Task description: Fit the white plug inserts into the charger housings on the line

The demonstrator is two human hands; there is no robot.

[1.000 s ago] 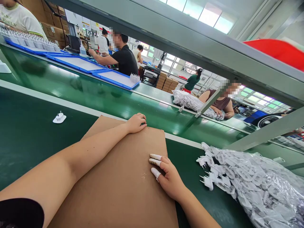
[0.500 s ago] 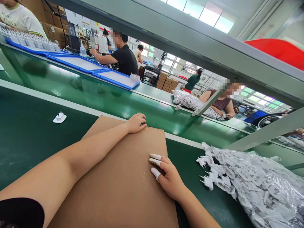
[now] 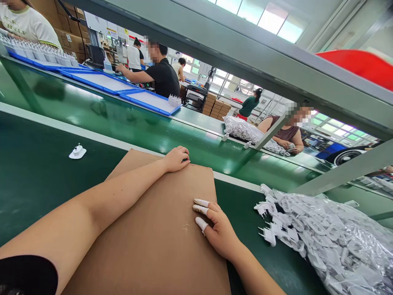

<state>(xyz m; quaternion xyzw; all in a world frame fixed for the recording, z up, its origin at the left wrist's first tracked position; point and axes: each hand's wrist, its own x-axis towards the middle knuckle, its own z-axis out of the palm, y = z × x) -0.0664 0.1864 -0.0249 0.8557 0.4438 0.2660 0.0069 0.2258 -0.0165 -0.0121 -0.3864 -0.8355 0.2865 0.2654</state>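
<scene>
A large brown cardboard sheet (image 3: 159, 213) lies flat before me on the green work surface. At its far edge is my left hand (image 3: 177, 159), its fingers curled over the edge with the thumb close by; the fingertips are partly hidden. My right hand (image 3: 215, 225) rests near the sheet's right edge, fingers stretched out and apart, holding nothing. White covers sit on its thumb and two fingers. To the right, a clear plastic bag (image 3: 344, 237) is full of white plastic plug parts, some spilling from its mouth. One white plug part (image 3: 77, 151) stands alone at the left.
A green conveyor belt (image 3: 147, 139) runs behind a pale rail. Beyond it are blue-rimmed trays (image 3: 101, 82), some with white parts, and another filled bag (image 3: 242, 129). A grey metal frame (image 3: 245, 53) crosses overhead. Several people work across the line.
Both my hands and the cardboard stay still. Across the line, the person at the far bag has shifted their hands slightly, and small white pieces beside that bag have moved left.
</scene>
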